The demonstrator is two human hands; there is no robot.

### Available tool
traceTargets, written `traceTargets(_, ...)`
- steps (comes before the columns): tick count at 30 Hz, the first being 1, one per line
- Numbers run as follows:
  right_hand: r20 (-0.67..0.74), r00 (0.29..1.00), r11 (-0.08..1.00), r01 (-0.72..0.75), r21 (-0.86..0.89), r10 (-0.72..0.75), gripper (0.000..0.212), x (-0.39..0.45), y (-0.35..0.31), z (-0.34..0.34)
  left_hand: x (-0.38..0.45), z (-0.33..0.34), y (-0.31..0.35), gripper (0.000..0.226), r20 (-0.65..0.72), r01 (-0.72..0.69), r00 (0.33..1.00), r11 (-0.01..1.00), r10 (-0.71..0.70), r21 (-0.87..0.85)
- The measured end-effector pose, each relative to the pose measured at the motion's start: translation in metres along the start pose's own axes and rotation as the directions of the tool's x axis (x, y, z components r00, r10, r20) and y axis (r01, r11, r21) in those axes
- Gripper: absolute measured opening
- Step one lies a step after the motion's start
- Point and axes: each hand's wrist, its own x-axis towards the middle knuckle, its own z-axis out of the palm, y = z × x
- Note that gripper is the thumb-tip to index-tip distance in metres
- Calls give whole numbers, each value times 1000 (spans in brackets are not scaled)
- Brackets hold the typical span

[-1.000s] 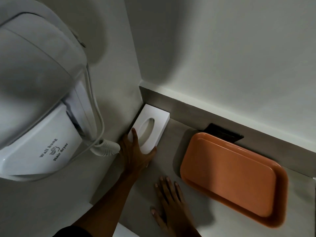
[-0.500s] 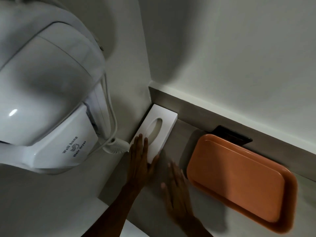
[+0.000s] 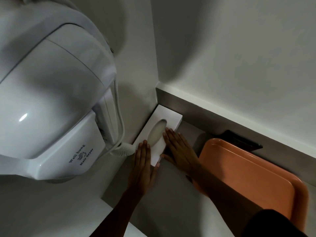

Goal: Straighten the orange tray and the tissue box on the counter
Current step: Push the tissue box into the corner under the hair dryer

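Hands: left hand and right hand lie flat, spread, flanking the tissue box.
Box: nearly squared into the corner at mid-frame.
Left: orange tray, lower right, looks askew on the desk.

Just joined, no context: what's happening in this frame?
A person has both hands on the white tissue box in the counter corner, under a wall-hung hair dryer. The left hand lies flat on the box's near end; the right hand presses its right side. The orange tray lies untouched to the right, at an angle to the backsplash.
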Motion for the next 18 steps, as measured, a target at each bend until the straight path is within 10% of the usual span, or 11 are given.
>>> traceTargets(18,144,976,952,-194,237,164,83,-23,-41,-13,0,-21,-11,86,98,-48,994,998,45,30)
